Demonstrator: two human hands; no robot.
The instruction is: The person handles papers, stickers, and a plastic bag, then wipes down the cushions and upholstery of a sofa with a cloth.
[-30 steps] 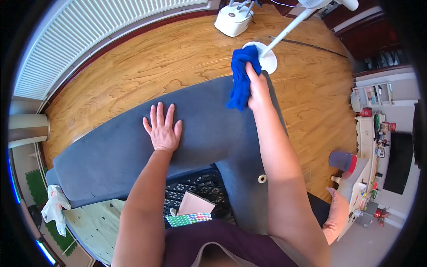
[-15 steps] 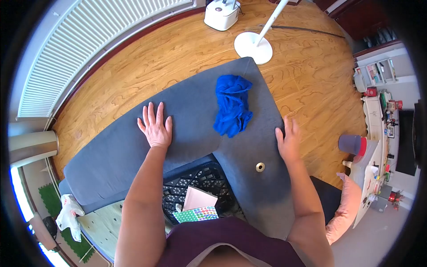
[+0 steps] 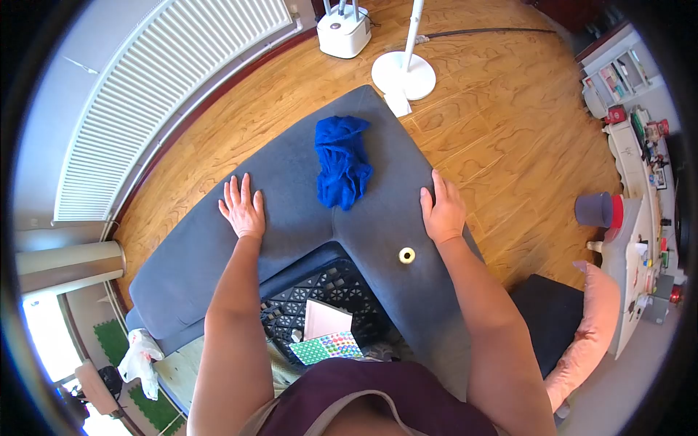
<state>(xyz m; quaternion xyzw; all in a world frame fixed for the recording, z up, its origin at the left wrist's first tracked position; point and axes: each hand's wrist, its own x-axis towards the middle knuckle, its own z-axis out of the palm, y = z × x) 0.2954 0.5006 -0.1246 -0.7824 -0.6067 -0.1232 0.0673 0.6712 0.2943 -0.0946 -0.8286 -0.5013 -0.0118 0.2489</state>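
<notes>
My left hand (image 3: 243,211) lies flat with spread fingers on the grey upholstered piece (image 3: 291,182), near its far left edge. At the right edge of the same piece rests my right hand (image 3: 445,214), fingers stretched out and thumb apart. Between them, farther off, a crumpled blue cloth (image 3: 343,163) lies on the grey fabric. A small pale roll (image 3: 406,256) with a dark hole sits just left of my right wrist. Below the inner corner is a black lattice crate (image 3: 342,287) holding a pale pink flat item (image 3: 327,318) and a colourful dotted sheet (image 3: 331,347).
A white stand base (image 3: 403,75) is on the wooden floor (image 3: 494,131) beyond the far corner, beside a white appliance (image 3: 343,33). A radiator (image 3: 167,109) lines the left wall. At right are a dark seat (image 3: 549,312), a pink cushion (image 3: 585,334) and a purple bin (image 3: 592,209).
The grey piece, cloth and roll have shifted left in view. A gap to the stand base now shows, with a white flat thing visible there. Both hands stay on the piece.
</notes>
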